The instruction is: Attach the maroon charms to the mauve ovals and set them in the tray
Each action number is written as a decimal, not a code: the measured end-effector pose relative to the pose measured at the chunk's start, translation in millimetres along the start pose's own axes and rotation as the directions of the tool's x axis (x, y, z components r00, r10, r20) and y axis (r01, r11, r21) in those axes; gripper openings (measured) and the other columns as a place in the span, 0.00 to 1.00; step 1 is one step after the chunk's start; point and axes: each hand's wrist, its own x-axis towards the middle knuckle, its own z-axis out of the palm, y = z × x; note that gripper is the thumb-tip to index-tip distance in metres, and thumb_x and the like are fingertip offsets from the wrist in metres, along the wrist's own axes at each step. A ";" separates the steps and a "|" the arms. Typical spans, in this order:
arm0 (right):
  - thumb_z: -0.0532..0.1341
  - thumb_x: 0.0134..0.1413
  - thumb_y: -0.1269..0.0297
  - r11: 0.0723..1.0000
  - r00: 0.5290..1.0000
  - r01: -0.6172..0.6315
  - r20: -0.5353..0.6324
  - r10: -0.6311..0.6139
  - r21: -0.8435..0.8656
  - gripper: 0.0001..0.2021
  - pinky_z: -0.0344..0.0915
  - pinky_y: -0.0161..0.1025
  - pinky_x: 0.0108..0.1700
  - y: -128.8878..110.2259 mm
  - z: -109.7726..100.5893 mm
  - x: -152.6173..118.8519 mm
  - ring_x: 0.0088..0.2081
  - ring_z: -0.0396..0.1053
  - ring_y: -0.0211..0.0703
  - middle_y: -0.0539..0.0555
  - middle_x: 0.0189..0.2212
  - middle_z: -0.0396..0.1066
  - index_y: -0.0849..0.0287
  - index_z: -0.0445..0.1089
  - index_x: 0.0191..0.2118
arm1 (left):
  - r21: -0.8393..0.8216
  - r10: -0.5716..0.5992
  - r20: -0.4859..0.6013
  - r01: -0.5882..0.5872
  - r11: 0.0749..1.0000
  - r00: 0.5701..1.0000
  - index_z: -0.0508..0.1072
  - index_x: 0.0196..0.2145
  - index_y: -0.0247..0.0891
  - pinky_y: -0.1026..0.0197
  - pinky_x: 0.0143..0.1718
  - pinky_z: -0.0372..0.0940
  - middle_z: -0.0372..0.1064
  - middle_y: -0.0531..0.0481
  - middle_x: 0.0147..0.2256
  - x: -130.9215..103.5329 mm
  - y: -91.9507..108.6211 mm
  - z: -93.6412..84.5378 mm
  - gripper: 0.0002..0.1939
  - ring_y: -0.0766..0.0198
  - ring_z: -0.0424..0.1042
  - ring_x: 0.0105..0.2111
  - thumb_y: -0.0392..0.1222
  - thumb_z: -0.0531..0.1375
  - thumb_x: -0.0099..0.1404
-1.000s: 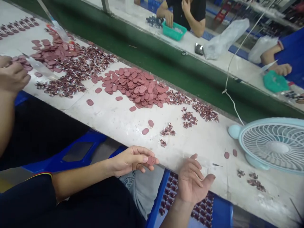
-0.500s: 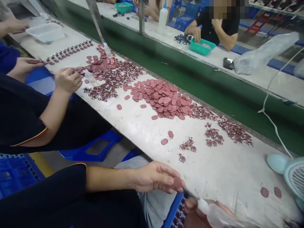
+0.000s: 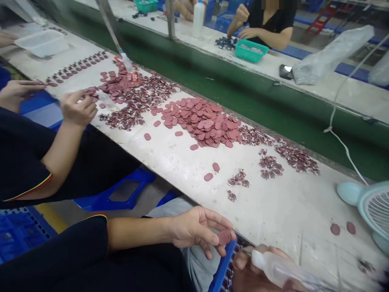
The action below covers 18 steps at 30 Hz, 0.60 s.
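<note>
Between the thumb and fingers of my left hand is a flat reddish-brown oval piece, its face with small dark marks tilted up. My right hand, blurred and partly cut off at the bottom edge, grips a translucent squeeze bottle with a white cap. The bottle's thin tip points left, apart from the oval piece. Below both hands, a blue crate holds rows of small dark reddish parts. On the table near my left hand lie two loose ovals and a few small brown-and-white parts.
A large heap of ovals covers the table's middle, with piles of small parts right of it. A pale blue fan stands at the right edge. A co-worker's hand is at the left; another person sits across the green channel.
My right hand has drawn the bottle's tip back from the oval piece. In my left fingers the oval has turned to show more of its face. The whole view has shifted slightly.
</note>
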 end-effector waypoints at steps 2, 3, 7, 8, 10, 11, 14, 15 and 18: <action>0.60 0.47 0.40 0.998 0.999 -0.034 -0.020 0.035 0.050 0.14 0.57 0.41 0.14 -4.4 15.9 -12.9 0.16 0.58 0.42 0.44 0.15 0.57 0.41 0.76 0.31 | 0.067 0.000 -0.054 0.004 0.998 0.999 0.81 0.50 0.36 0.70 0.26 0.71 0.77 0.41 0.51 -1.1 -0.8 -0.6 0.27 0.62 0.82 0.35 0.35 0.77 0.51; 0.61 0.47 0.40 0.997 0.999 -0.049 -0.019 0.050 0.056 0.15 0.57 0.39 0.14 -5.3 22.2 -17.7 0.16 0.58 0.41 0.44 0.15 0.59 0.43 0.76 0.31 | 0.098 0.017 -0.083 -0.009 0.995 0.996 0.82 0.48 0.36 0.70 0.26 0.71 0.78 0.40 0.50 -1.6 -0.5 -0.5 0.26 0.61 0.82 0.35 0.36 0.77 0.51; 0.65 0.45 0.41 0.997 0.996 -0.018 -0.088 0.024 0.069 0.17 0.57 0.35 0.14 -3.5 35.1 -26.3 0.17 0.57 0.37 0.42 0.17 0.62 0.47 0.75 0.34 | 0.196 0.109 -0.164 -0.075 0.978 0.980 0.83 0.47 0.35 0.67 0.32 0.74 0.79 0.38 0.50 -2.5 5.8 0.1 0.21 0.61 0.82 0.37 0.40 0.76 0.55; 0.65 0.44 0.41 0.998 0.995 -0.009 -0.100 0.016 0.070 0.17 0.58 0.35 0.14 -2.8 35.8 -26.9 0.17 0.57 0.36 0.41 0.17 0.62 0.47 0.74 0.34 | 0.206 0.125 -0.187 -0.086 0.975 0.974 0.83 0.46 0.35 0.67 0.33 0.74 0.79 0.39 0.50 -2.5 8.3 0.1 0.19 0.61 0.82 0.37 0.42 0.75 0.57; 0.66 0.44 0.41 0.997 0.994 0.004 -0.114 0.005 0.072 0.18 0.59 0.35 0.14 -2.2 35.7 -27.6 0.17 0.57 0.35 0.41 0.18 0.63 0.49 0.74 0.34 | 0.214 0.142 -0.244 -0.090 0.973 0.959 0.82 0.44 0.36 0.68 0.33 0.73 0.80 0.41 0.48 -2.0 13.1 -0.2 0.15 0.62 0.82 0.37 0.44 0.74 0.60; 0.66 0.45 0.42 0.997 0.993 0.007 -0.115 0.002 0.075 0.18 0.59 0.35 0.14 -2.2 35.1 -27.9 0.18 0.57 0.35 0.41 0.18 0.63 0.50 0.74 0.34 | 0.210 0.144 -0.270 -0.088 0.974 0.952 0.82 0.44 0.36 0.69 0.33 0.73 0.80 0.42 0.47 -1.5 15.0 -0.3 0.15 0.62 0.82 0.37 0.44 0.74 0.60; 0.67 0.46 0.43 0.996 0.994 0.000 -0.108 0.009 0.089 0.17 0.60 0.35 0.15 -2.9 30.1 -27.6 0.18 0.58 0.34 0.41 0.19 0.64 0.50 0.74 0.34 | 0.189 0.121 -0.304 -0.065 0.980 0.945 0.80 0.47 0.38 0.69 0.35 0.72 0.80 0.43 0.47 0.4 16.2 0.6 0.21 0.61 0.82 0.40 0.41 0.76 0.57; 0.67 0.46 0.43 0.995 0.994 -0.006 -0.105 0.016 0.096 0.17 0.59 0.35 0.15 -3.0 27.1 -26.9 0.18 0.58 0.35 0.41 0.18 0.64 0.49 0.75 0.34 | 0.183 0.114 -0.301 -0.060 0.981 0.947 0.80 0.48 0.37 0.69 0.36 0.72 0.80 0.43 0.46 1.4 14.9 1.0 0.22 0.61 0.82 0.41 0.40 0.76 0.57; 0.69 0.42 0.41 0.992 0.996 -0.034 -0.080 0.044 0.123 0.18 0.59 0.36 0.15 -1.8 15.3 -22.0 0.18 0.59 0.37 0.43 0.17 0.64 0.46 0.76 0.35 | 0.158 0.098 -0.264 -0.058 0.986 0.960 0.81 0.45 0.34 0.67 0.37 0.73 0.80 0.43 0.43 5.8 6.9 1.1 0.21 0.59 0.82 0.42 0.41 0.77 0.55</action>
